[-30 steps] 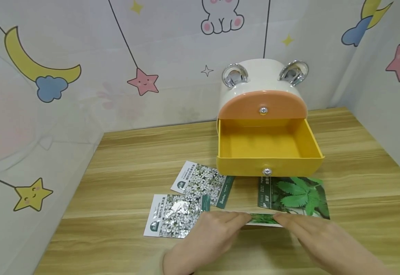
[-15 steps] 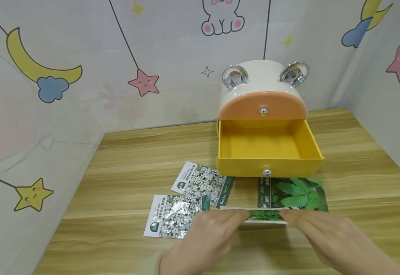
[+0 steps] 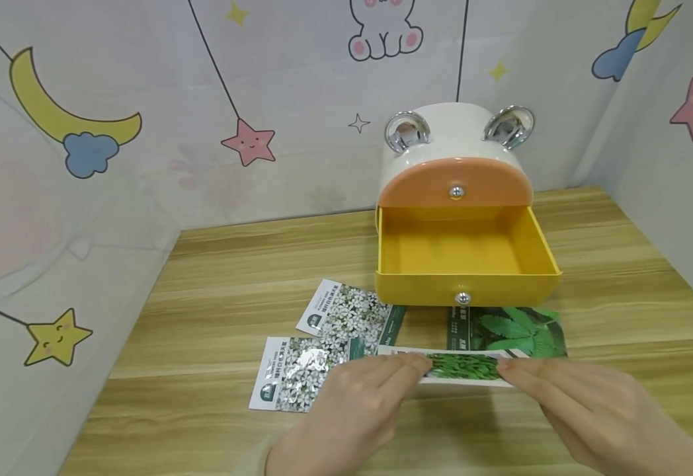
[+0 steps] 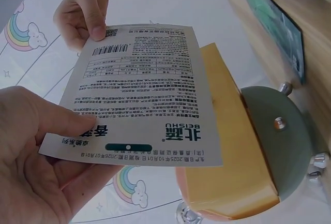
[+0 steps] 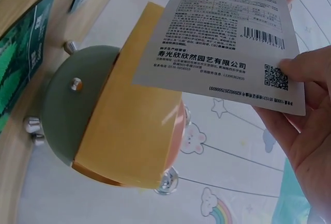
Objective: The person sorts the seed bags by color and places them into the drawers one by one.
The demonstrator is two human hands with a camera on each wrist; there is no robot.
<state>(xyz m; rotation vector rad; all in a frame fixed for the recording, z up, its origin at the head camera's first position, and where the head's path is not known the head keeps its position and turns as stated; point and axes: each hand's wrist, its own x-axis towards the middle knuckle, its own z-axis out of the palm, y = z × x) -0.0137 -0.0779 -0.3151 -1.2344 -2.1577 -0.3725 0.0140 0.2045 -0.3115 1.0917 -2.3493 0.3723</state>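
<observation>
A seed packet [image 3: 464, 367] with a green leafy picture is held above the table, seen steeply from its edge in the head view. My left hand [image 3: 346, 410] pinches one end, thumb on the printed back and fingers on the other face. At the opposite end my right hand [image 3: 596, 403] pinches it the same way, its thumb beside the QR code in the right wrist view. The packet's white back [image 4: 137, 94] fills the middle of the left wrist view. Beyond the packet, a yellow drawer [image 3: 412, 289] stands pulled out of an animal-shaped drawer box [image 3: 453, 129].
Two white-flower seed packets [image 3: 305, 373] [image 3: 346, 311] lie overlapping on the wooden table [image 3: 233, 264], left of the drawer. A green-leaf packet [image 3: 516, 330] lies partly under the drawer front. Patterned cloth [image 3: 299, 66] hangs behind and at the sides.
The held packet has risen slightly in view and tilted, showing more of its green picture. My right hand has shifted a little rightward, widening the gap between the hands. The drawer has stayed put.
</observation>
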